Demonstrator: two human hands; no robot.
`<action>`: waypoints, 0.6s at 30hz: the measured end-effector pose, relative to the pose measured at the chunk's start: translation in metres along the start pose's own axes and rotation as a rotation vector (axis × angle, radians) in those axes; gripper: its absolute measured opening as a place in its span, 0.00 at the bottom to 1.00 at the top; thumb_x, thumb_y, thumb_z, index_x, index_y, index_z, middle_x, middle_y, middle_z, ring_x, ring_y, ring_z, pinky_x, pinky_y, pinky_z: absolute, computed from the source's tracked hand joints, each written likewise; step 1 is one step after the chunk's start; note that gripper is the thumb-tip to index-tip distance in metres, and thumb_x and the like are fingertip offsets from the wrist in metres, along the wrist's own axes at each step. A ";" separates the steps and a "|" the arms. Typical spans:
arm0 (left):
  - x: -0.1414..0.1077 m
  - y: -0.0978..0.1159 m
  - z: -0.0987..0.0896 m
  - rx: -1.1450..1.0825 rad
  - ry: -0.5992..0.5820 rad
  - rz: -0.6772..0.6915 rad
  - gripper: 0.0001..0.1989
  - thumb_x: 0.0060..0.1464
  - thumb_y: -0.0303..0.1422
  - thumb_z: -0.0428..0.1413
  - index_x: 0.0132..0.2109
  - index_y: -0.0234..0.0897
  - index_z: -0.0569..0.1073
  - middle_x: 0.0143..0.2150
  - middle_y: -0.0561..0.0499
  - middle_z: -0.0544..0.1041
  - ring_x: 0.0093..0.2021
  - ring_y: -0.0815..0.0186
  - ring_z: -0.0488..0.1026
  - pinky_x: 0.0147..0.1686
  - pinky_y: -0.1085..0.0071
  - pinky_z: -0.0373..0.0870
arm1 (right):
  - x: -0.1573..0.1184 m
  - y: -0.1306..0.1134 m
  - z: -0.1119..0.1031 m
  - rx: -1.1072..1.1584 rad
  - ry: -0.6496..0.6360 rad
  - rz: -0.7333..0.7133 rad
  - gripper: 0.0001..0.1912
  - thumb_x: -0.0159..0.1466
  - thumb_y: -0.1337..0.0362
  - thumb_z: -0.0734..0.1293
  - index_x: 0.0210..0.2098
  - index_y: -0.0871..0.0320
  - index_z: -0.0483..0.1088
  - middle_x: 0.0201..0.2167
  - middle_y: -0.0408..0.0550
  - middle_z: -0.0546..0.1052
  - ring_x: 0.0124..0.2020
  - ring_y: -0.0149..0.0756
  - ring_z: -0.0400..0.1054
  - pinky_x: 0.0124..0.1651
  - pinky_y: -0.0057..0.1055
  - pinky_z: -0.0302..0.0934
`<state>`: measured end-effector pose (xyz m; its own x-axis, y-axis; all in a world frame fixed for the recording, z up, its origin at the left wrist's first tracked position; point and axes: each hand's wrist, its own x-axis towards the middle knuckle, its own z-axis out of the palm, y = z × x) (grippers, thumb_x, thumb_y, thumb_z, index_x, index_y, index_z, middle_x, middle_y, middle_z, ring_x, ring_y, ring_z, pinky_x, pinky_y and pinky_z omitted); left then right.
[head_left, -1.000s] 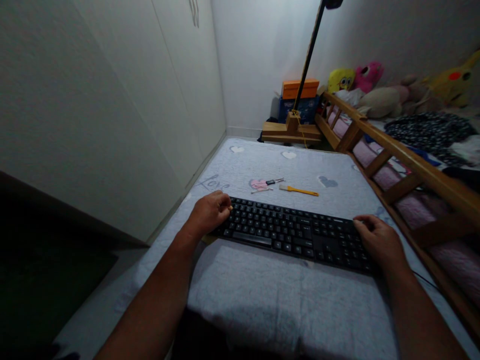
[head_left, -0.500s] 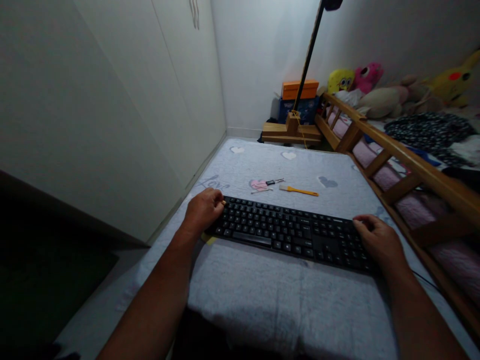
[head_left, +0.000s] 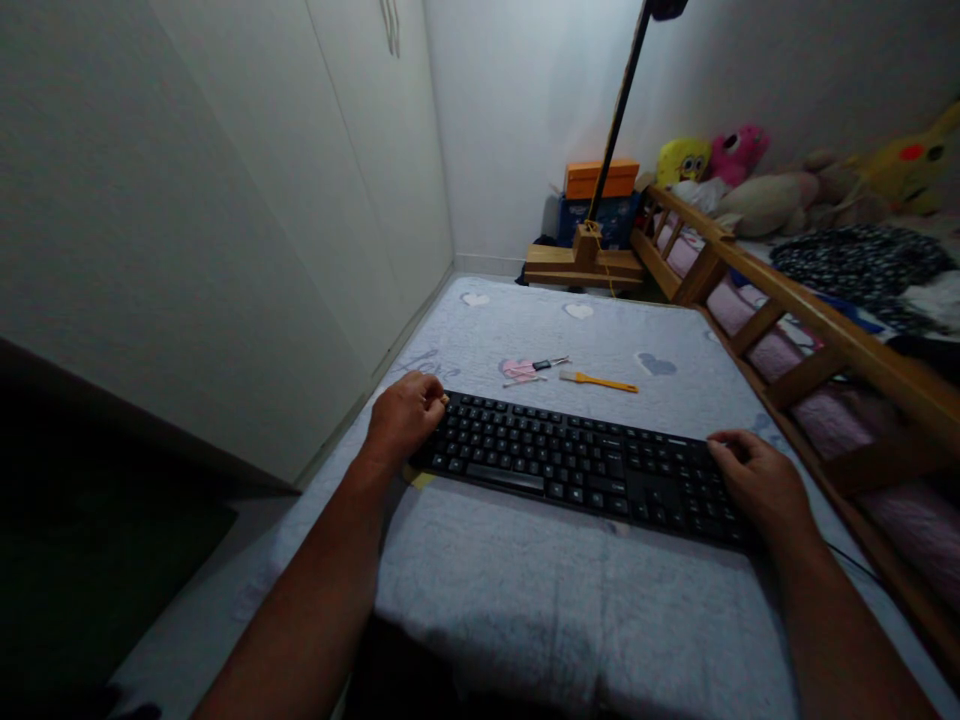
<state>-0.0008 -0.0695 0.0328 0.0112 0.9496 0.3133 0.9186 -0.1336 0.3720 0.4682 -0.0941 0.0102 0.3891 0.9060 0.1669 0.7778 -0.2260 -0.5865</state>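
Note:
A black keyboard [head_left: 525, 445] lies on the bed's pale sheet, its keys facing up and its right end angled closer to me. My left hand [head_left: 407, 412] is closed at the keyboard's left end, thumb and fingers at the upper left corner. A small pale spot shows at its fingertips; I cannot make out what it is. At the opposite end, my right hand [head_left: 761, 480] grips the right edge, thumb and fingers around the upper right corner. Beyond the keyboard lie a yellow-handled brush [head_left: 600, 381], a thin tool with a dark grip [head_left: 551, 364] and a thin pale stick [head_left: 525, 381].
A white wardrobe [head_left: 300, 200] stands along the left. On the right runs a wooden bed rail [head_left: 795, 300], with plush toys [head_left: 739, 155] and clothes behind it. A wooden stand [head_left: 585, 262] and an orange box [head_left: 600, 180] are beyond the bed. The keyboard's cable [head_left: 855, 562] trails right.
My left hand has shifted very slightly up and left at the keyboard's corner. The keyboard and my right hand look almost unchanged.

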 end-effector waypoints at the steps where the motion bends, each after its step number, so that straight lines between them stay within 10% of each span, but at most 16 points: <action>1: 0.000 0.002 0.000 -0.033 -0.017 0.033 0.03 0.55 0.28 0.56 0.33 0.39 0.74 0.36 0.49 0.76 0.38 0.61 0.73 0.39 0.66 0.67 | 0.000 -0.001 0.000 0.001 -0.002 -0.001 0.19 0.52 0.47 0.62 0.31 0.53 0.75 0.27 0.48 0.78 0.30 0.44 0.71 0.36 0.39 0.62; 18: 0.000 0.007 0.001 0.022 -0.008 0.011 0.05 0.56 0.26 0.56 0.33 0.40 0.73 0.37 0.49 0.76 0.40 0.60 0.73 0.40 0.66 0.67 | 0.000 0.000 -0.001 0.008 0.010 -0.041 0.19 0.53 0.47 0.63 0.31 0.53 0.76 0.25 0.47 0.78 0.28 0.44 0.71 0.34 0.38 0.62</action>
<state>0.0058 -0.0703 0.0338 0.0241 0.9505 0.3099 0.9270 -0.1374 0.3491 0.4691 -0.0942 0.0109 0.3624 0.9106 0.1988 0.7891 -0.1862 -0.5854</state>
